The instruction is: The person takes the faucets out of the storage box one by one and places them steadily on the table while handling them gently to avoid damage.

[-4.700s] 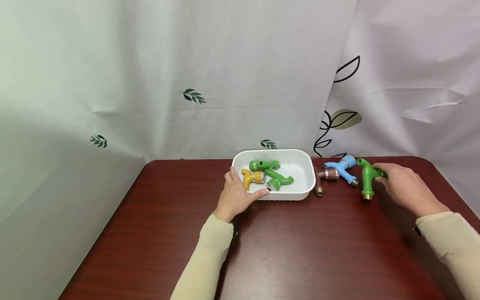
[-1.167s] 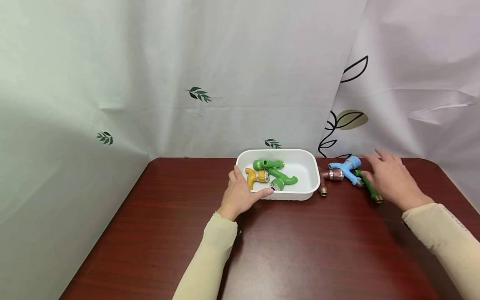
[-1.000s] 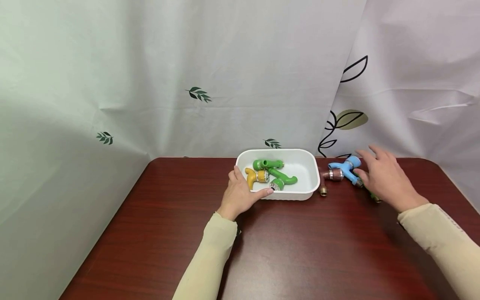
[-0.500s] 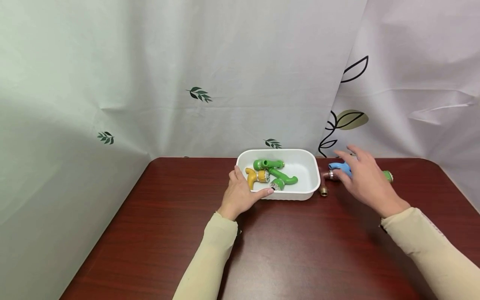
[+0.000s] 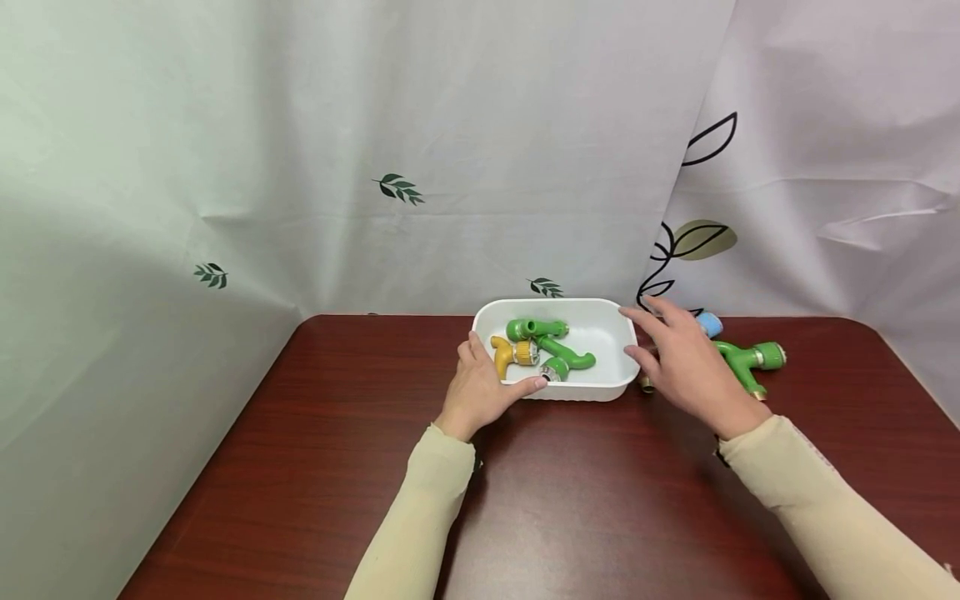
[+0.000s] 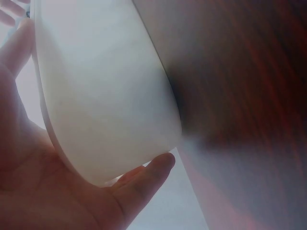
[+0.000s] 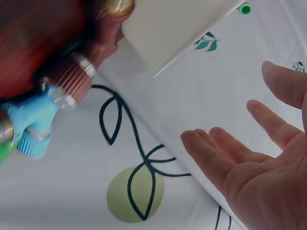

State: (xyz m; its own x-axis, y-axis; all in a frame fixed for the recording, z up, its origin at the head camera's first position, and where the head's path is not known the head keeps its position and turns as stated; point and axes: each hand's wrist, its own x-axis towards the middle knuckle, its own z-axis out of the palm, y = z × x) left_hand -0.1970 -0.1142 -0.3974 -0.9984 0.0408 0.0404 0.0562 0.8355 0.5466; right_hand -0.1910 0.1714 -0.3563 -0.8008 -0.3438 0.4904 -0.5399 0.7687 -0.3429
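Observation:
My left hand grips the near left corner of a white plastic tray, thumb and fingers spread along its sides. A yellow tap and two green taps lie inside. At the tray's right end my right hand hovers with fingers extended and nothing held, its fingertips overlapping the rim in the head view. Behind and below that hand are a brown tap and a blue tap, both mostly hidden from the head camera. A third green tap lies to their right.
The dark red wooden table backs onto a pale curtain printed with leaves. The tray stands close to the table's far edge, near that curtain.
The green tap that my right hand held earlier now lies on the table at right. That hand has since swept left, over the blue and brown taps, to the tray's right end. The left hand stays put.

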